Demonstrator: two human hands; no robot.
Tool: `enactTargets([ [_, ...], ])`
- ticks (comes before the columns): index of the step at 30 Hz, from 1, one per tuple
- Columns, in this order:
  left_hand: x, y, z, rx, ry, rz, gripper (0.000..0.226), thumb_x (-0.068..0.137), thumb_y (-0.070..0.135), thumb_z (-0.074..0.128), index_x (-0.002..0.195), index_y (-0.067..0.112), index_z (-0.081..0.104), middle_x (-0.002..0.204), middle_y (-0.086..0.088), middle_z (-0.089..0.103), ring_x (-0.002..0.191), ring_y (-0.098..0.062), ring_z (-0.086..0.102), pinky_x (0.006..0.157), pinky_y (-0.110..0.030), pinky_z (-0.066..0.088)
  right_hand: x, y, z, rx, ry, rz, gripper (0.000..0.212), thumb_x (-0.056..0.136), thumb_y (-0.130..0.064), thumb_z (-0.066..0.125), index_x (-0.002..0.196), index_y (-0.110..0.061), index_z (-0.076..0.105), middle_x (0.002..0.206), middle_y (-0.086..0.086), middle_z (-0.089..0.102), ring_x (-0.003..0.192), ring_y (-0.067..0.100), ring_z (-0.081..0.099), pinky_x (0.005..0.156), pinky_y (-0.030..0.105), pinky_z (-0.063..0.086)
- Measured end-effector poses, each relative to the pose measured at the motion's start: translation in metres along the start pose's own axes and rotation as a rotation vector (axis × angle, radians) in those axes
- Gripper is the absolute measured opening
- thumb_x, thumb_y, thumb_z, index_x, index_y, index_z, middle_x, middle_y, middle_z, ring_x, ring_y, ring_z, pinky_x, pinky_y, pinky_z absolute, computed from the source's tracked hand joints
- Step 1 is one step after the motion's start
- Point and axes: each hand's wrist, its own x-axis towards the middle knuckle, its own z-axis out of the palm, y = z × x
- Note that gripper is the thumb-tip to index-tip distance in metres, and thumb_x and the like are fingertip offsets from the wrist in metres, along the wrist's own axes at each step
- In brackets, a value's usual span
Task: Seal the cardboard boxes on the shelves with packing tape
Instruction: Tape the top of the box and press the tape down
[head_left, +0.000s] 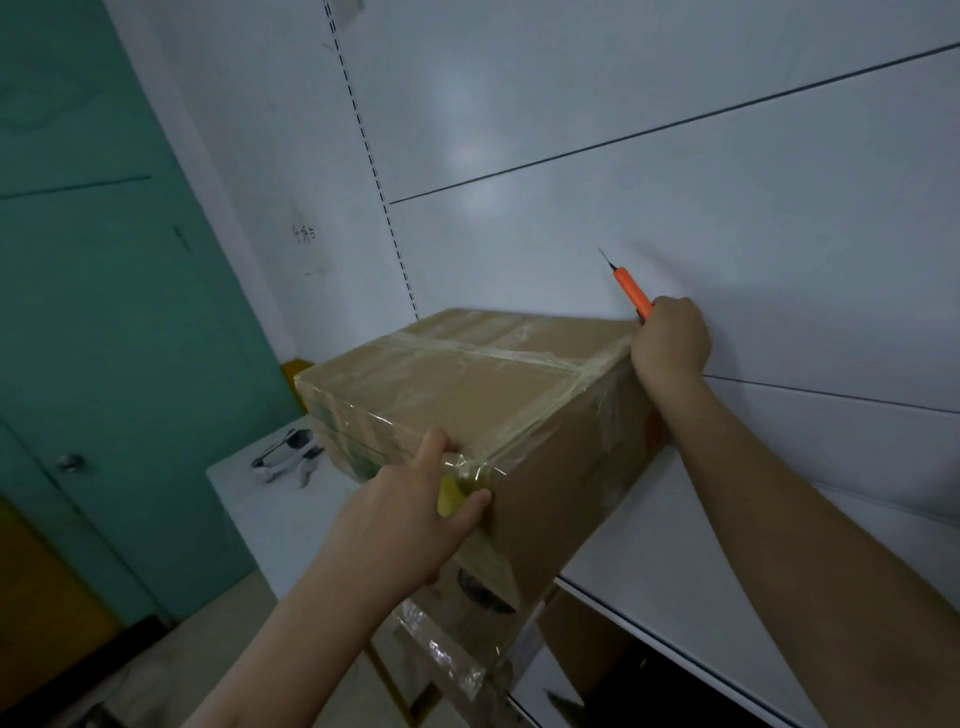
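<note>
Left hand (415, 512) grips tape roll (460, 488) against near corner of cardboard box (467, 395). Right hand (670, 343) fists an orange knife (631, 291) at the far corner, blade up. Box overhangs white shelf (675, 545) edge; open wall behind.

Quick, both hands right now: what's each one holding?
Left hand: grips a yellow tape roll against the cardboard box's near corner.
Right hand: closed around an orange utility knife, blade pointing up, at the box's far edge.
</note>
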Motion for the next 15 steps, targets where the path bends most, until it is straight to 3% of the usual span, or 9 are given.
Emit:
enactTargets([
  [5,0.001,-0.002,0.006,-0.046,0.037,-0.002,0.04,0.092,0.063,0.05,0.121,0.038,0.035,0.056,0.002,0.064,0.042,-0.004,0.062,0.059,-0.033,0.06,-0.004,-0.023,-0.019,-0.126,-0.139,-0.016,0.021,0.093,0.001,0.051,0.111,0.001,0.062,0.114,0.02,0.062,0.106,0.038,0.062,0.079,0.039,0.049],
  [9,0.004,-0.004,0.012,-0.019,0.107,0.004,0.045,0.091,0.065,0.051,0.124,0.037,0.036,0.066,0.004,0.063,0.055,-0.011,0.064,0.058,-0.036,0.059,-0.041,-0.045,-0.04,-0.117,-0.233,-0.053,0.022,0.093,0.0,0.052,0.113,0.002,0.062,0.114,0.021,0.062,0.105,0.038,0.062,0.079,0.038,0.049],
  [15,0.013,-0.007,0.02,-0.069,0.159,0.05,0.045,0.09,0.063,0.054,0.121,0.035,0.037,0.071,0.003,0.066,0.063,-0.017,0.068,0.064,-0.039,0.059,-0.139,-0.088,-0.063,-0.169,-0.25,-0.267,0.019,0.1,-0.017,0.052,0.112,-0.008,0.063,0.11,0.011,0.066,0.105,0.03,0.064,0.077,0.033,0.048],
])
